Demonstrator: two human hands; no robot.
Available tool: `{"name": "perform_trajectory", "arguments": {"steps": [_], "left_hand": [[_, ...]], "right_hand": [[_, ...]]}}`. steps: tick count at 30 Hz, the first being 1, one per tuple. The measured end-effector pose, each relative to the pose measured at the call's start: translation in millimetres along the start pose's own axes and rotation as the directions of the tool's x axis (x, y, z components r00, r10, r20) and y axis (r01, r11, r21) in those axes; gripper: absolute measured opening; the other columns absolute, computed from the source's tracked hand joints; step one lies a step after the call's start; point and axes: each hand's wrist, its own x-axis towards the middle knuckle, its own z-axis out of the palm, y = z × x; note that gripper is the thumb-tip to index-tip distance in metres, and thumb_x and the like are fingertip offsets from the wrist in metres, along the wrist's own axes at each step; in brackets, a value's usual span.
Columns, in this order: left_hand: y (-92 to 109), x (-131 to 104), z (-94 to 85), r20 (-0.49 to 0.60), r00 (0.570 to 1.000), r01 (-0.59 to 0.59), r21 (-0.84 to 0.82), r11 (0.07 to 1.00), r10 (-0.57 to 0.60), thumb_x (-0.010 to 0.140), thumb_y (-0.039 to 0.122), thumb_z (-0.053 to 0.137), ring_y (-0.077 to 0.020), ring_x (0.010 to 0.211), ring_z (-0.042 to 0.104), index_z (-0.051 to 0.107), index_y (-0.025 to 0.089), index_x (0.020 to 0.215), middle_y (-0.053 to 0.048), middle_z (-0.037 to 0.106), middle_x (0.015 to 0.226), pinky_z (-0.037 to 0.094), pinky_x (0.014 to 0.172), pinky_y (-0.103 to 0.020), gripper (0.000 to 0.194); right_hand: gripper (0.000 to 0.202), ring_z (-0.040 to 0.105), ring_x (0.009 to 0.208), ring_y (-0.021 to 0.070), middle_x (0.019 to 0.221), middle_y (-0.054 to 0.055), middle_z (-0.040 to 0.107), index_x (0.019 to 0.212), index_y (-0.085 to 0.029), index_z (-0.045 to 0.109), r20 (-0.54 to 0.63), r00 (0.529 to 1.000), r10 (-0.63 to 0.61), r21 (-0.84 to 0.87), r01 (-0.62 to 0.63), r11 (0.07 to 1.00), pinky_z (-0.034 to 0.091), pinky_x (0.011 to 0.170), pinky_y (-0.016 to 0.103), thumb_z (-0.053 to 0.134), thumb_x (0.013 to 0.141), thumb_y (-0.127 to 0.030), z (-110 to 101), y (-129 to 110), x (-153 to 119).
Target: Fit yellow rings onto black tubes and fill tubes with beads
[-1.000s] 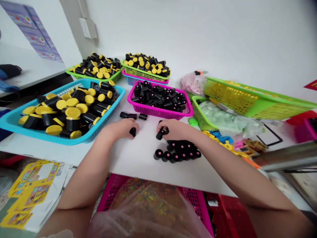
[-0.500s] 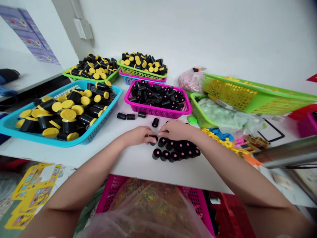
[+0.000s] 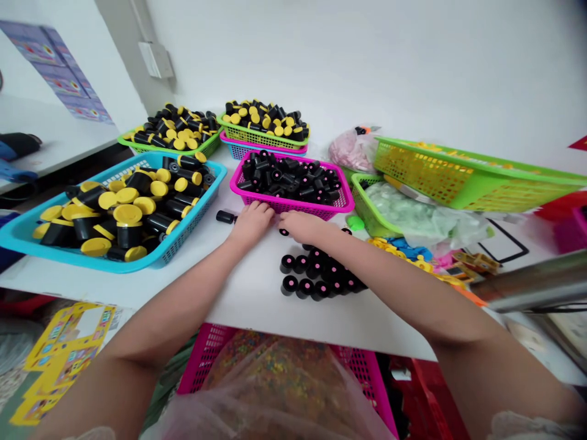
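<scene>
On the white tabletop, my left hand (image 3: pixel 254 221) is at the front wall of the magenta basket (image 3: pixel 293 206), its fingers curled down; what lies under them is hidden. A small black plastic canister (image 3: pixel 224 216) lies on its side just left of that hand. My right hand (image 3: pixel 302 226) is close beside it, fingers closed about another black canister (image 3: pixel 284 232) that shows only in part. Nearer to me, several black canisters (image 3: pixel 306 288) stand upright in rows, pink dots on their ends. My right forearm covers some of them.
Black canisters with yellow caps fill a blue basket (image 3: pixel 183 235) at left and green baskets (image 3: pixel 208 146) behind. At right are a large green basket (image 3: pixel 458 183), a smaller green basket (image 3: pixel 373 214) with plastic bags, and yellow parts (image 3: pixel 389 246). A magenta crate (image 3: pixel 195 366) sits below the table edge.
Both hands have moved away from me, toward the magenta basket. The canister that was in my left fingers now stands at the left end of the back row, let go.
</scene>
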Motion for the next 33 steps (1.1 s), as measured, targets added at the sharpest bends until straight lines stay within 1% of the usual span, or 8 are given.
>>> {"name": "perform_trajectory", "arguments": {"steps": [2,4,8,15,19,23,30,33], "left_hand": [[-6,1,4.7,-0.014,1.0,0.021,0.019,1.0,-0.021,0.087,0.012,0.051,-0.033,0.111,0.05,0.064,0.017,0.101,-0.016,0.061,0.11,0.04,0.095,-0.049,0.019],[-10,1,8.3,-0.016,0.999,0.036,0.021,0.999,-0.036,0.087,0.011,0.051,-0.0316,0.11,0.051,0.063,0.019,0.109,-0.015,0.06,0.111,0.039,0.096,-0.049,0.026],[-13,2,10.4,0.004,0.999,0.054,-0.035,0.998,-0.054,0.085,0.012,0.055,-0.031,0.104,0.055,0.068,0.015,0.102,-0.015,0.06,0.106,0.042,0.093,-0.046,0.022],[2,-3,2.8,0.095,0.995,0.011,-0.344,0.939,0.023,0.074,0.019,0.074,-0.0212,0.084,0.064,0.07,0.017,0.096,-0.007,0.066,0.092,0.05,0.083,-0.033,0.023],[10,-12,1.5,0.17,0.983,0.032,-0.508,0.861,0.064,0.067,0.016,0.078,-0.0175,0.074,0.066,0.069,0.017,0.093,-0.003,0.069,0.083,0.053,0.072,-0.028,0.027],[14,-16,1.2,0.266,0.959,0.101,-0.646,0.757,0.099,0.067,0.012,0.076,-0.0172,0.074,0.068,0.068,0.017,0.094,-0.002,0.071,0.08,0.054,0.073,-0.029,0.029],[20,-19,-3.9,0.378,0.915,0.211,-0.747,0.63,0.142,0.069,0.009,0.07,-0.0156,0.071,0.068,0.067,0.016,0.095,-0.002,0.07,0.08,0.054,0.075,-0.03,0.026],[20,-19,-8.7,0.431,0.884,0.232,-0.742,0.629,0.182,0.073,0.007,0.066,-0.0144,0.072,0.068,0.065,0.015,0.098,-0.001,0.07,0.08,0.053,0.076,-0.029,0.026]], "right_hand": [[0.029,0.062,0.09,0.0213,0.103,0.01,0.066,0.097,-0.014,0.068,-0.006,1.0,-0.001,0.031,0.001,1.0,0.046,0.081,0.032,0.048,0.081,-0.003,-5,1,-5],[0.023,0.063,0.085,0.0195,0.098,0.007,0.068,0.1,-0.016,0.066,-0.016,1.0,0.002,0.15,0.0,0.989,0.047,0.075,0.029,0.057,0.079,-0.013,-13,5,-12],[0.035,0.064,0.086,0.017,0.1,0.004,0.069,0.106,-0.017,0.065,0.046,0.999,0.026,0.339,-0.041,0.94,0.047,0.076,0.025,0.067,0.071,-0.02,-28,15,-25],[0.037,0.065,0.094,0.0183,0.108,0.003,0.07,0.111,-0.022,0.069,0.217,0.976,-0.021,0.327,-0.053,0.944,0.047,0.083,0.027,0.071,0.075,-0.028,-36,17,-29],[0.028,0.064,0.099,0.0197,0.108,0.002,0.071,0.108,-0.026,0.072,0.243,0.97,-0.02,0.312,-0.059,0.948,0.045,0.088,0.031,0.068,0.081,-0.032,-35,18,-30],[0.02,0.057,0.113,0.0248,0.115,-0.001,0.069,0.101,-0.032,0.074,0.251,0.968,-0.003,0.247,-0.061,0.967,0.039,0.097,0.04,0.066,0.083,-0.031,-33,18,-35],[0.019,0.05,0.12,0.0279,0.123,0.001,0.064,0.1,-0.03,0.075,0.292,0.956,0.022,0.194,-0.082,0.978,0.033,0.099,0.044,0.065,0.084,-0.032,-34,18,-38],[0.022,0.049,0.121,0.0283,0.121,0.003,0.065,0.104,-0.029,0.074,0.321,0.947,0.024,0.19,-0.089,0.978,0.032,0.099,0.043,0.063,0.085,-0.036,-36,18,-38]]}}
